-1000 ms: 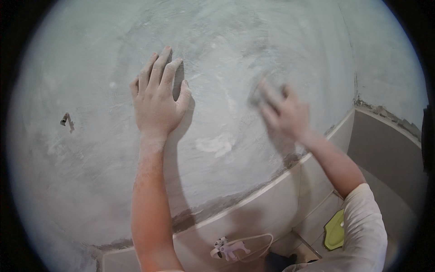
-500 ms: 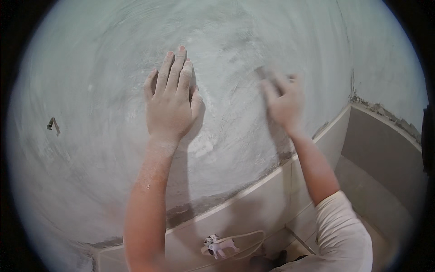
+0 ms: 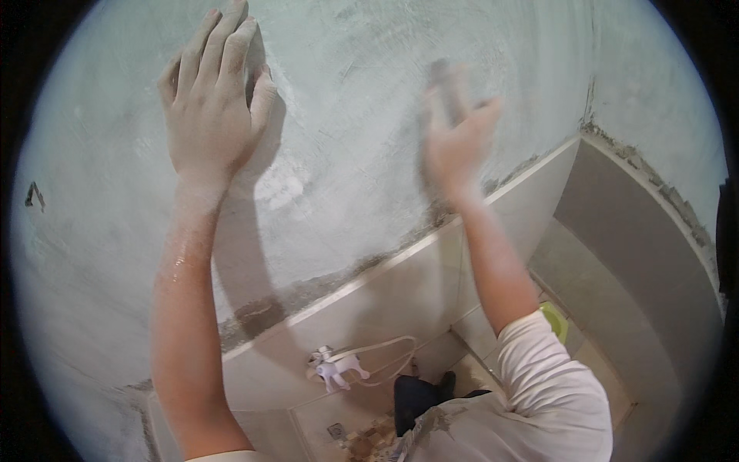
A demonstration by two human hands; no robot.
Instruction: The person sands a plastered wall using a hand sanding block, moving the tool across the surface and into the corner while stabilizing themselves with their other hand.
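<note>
Most of the wall (image 3: 346,115) around both hands bore a grey, swirl-marked coat, so that part looked largely covered; whether it counted as finished could not be told. A whiter patch (image 3: 281,183) stood out just right of the left wrist, and the rough brownish strip (image 3: 323,288) below the hands, along the top of the tiles (image 3: 385,308), looked left undone. The left hand (image 3: 212,115) lay against the wall, fingers nearly straight, thumb apart, with nothing visible in it. The right hand (image 3: 458,138) was blurred at the same wall, with a small dark thing (image 3: 439,71) at its fingertips; whether it was pinched I could not tell. Counted: two hands, one dark thing, one whiter patch; one small fitting (image 3: 34,195) lower left of the left hand; one sprayer (image 3: 339,371) with one hose (image 3: 396,339) below and between the hands; one green thing (image 3: 553,322) lower right of the right hand
</note>
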